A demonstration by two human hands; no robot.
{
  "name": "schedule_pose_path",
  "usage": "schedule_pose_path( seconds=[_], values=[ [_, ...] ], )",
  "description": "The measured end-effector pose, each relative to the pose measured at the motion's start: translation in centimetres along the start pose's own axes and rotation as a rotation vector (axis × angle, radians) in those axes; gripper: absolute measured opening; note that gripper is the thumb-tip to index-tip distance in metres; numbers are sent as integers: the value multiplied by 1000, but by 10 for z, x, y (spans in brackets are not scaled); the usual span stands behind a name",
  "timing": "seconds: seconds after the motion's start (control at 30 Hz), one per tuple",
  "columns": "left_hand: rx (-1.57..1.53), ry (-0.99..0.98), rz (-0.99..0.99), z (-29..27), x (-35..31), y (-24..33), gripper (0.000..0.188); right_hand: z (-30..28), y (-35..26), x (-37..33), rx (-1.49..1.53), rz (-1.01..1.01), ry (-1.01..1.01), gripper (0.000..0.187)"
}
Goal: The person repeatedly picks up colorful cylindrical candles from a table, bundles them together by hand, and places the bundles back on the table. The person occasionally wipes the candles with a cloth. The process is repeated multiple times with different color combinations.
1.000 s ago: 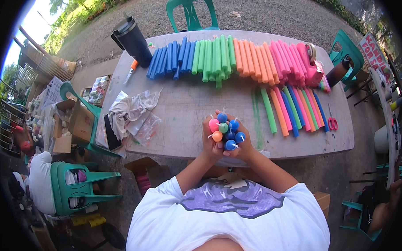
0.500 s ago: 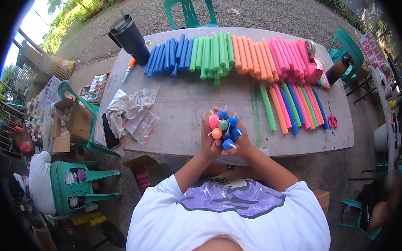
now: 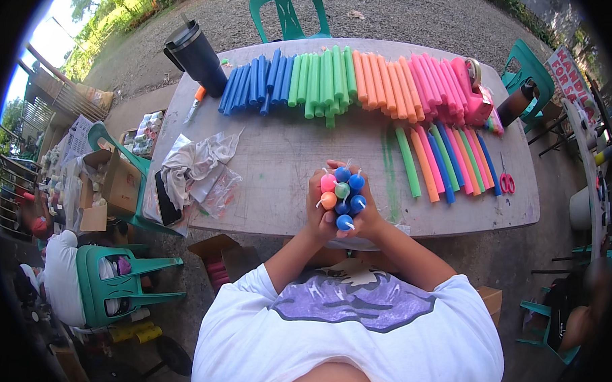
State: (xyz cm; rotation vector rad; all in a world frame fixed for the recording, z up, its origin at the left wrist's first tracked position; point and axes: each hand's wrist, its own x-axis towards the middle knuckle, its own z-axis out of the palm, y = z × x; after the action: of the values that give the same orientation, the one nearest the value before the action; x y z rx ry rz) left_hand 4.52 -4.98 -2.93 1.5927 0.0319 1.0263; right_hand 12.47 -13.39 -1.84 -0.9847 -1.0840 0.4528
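Observation:
A bundle of coloured candles (image 3: pixel 342 192), pink, orange, green and blue with wicks toward me, is clasped between both hands above the table's near edge. My left hand (image 3: pixel 316 205) wraps its left side and my right hand (image 3: pixel 367 208) wraps its right side. On the grey table (image 3: pixel 280 170) behind lies a long row of candles (image 3: pixel 350 81) sorted blue, green, orange and pink, and a smaller mixed row of candles (image 3: pixel 445 159) to the right.
A black tumbler (image 3: pixel 195 56) stands at the table's far left. Crumpled plastic wrap (image 3: pixel 198 163) lies at the left, red scissors (image 3: pixel 507 181) at the right, a pink tape dispenser (image 3: pixel 473 89) at the far right. Green chairs (image 3: pixel 285 8) and open cardboard boxes (image 3: pixel 111 184) surround the table.
Both hands keep hold of the candle bundle; it has shifted very slightly in my grip. Nothing else on the table has moved.

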Motion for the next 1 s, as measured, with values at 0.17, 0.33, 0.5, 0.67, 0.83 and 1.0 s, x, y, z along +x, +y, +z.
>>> schedule_pose_path(
  seconds=[0.17, 0.33, 0.5, 0.67, 0.83, 1.0],
  values=[
    [-18, -2, 7, 2, 0, 2, 73, -3, 3, 0, -55, -24, 10, 127],
    [-41, 1, 23, 4, 2, 5, 73, -4, 1, 4, -94, -33, 19, 132],
    [-67, 5, 54, 5, 6, 9, 73, -4, 5, 2, -89, -34, 22, 133],
    [-104, 36, 105, 7, 11, 14, 74, -4, 4, 3, -73, -30, 28, 131],
    [-143, 70, 162, 10, 19, 20, 74, 0, -4, 0, 42, 136, 15, 130],
    [-191, 25, 167, 8, 16, 11, 73, -2, -8, 2, 4, 107, -80, 132]
  ],
)
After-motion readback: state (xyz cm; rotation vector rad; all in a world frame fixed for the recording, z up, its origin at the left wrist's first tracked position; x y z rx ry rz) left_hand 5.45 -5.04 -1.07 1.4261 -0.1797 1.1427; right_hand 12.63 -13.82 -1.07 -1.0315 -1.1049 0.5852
